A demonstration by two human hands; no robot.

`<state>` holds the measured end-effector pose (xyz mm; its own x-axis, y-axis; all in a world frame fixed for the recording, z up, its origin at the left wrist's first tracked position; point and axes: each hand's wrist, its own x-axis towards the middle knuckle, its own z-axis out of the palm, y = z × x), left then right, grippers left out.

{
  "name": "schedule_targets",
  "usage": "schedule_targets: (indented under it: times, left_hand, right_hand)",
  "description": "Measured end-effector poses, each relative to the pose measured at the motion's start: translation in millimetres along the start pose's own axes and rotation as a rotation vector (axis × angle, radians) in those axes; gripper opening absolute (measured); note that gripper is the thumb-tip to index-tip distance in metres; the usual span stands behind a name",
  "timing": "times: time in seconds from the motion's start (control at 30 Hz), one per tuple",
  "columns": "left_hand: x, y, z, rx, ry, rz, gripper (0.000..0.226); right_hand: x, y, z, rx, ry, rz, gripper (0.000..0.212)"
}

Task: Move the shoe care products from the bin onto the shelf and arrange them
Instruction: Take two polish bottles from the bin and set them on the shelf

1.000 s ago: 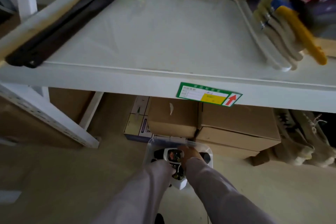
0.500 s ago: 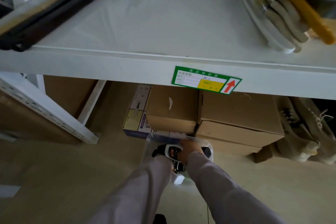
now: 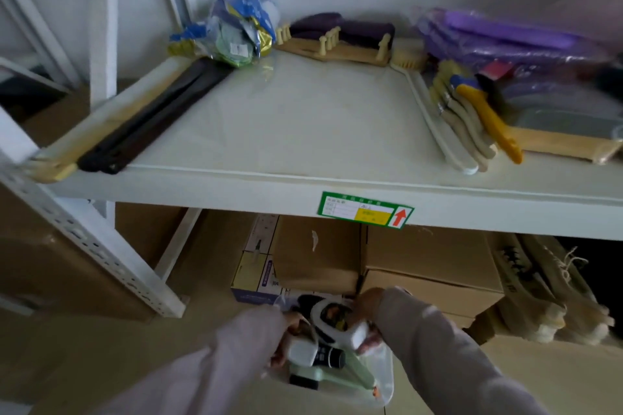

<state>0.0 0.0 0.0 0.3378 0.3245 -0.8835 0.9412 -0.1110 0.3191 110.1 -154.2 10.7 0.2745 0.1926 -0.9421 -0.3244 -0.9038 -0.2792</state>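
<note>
Both grips closed on bottles: left (image 3: pixel 286 344) one, right (image 3: pixel 365 323) another. More remain in bin (image 3: pixel 384 377). Shelf (image 3: pixel 303 131) centre bare; nothing placed.

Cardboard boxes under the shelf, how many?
3 plain cardboard boxes: one at left, two stacked right of it, upper and lower. More may hide behind.

cardboard boxes (image 3: pixel 428 256) under, green label (image 3: pixel 366 210) on front edge, shoes (image 3: pixel 546 290) at rt.
</note>
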Motion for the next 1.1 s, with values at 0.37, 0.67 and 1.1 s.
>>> schedule_targets:
  times: [0.37,0.67,1.1]
  left_hand:
    - [-74,5,-93,0.104,-0.359,0.671,0.069]
    - [-135,34,-117,-0.042,-0.260,1.046,0.077]
    - [-196,119,-170,-0.063,-0.030,1.284,0.062]
  right_hand:
    - [-73,4,-23,-0.189,-0.059,-0.656,0.056]
    - [-153,-17,-22,-0.026,0.024,-0.947,0.047]
    - [-214,-76,-64,0.119,0.247,-1.265,0.042]
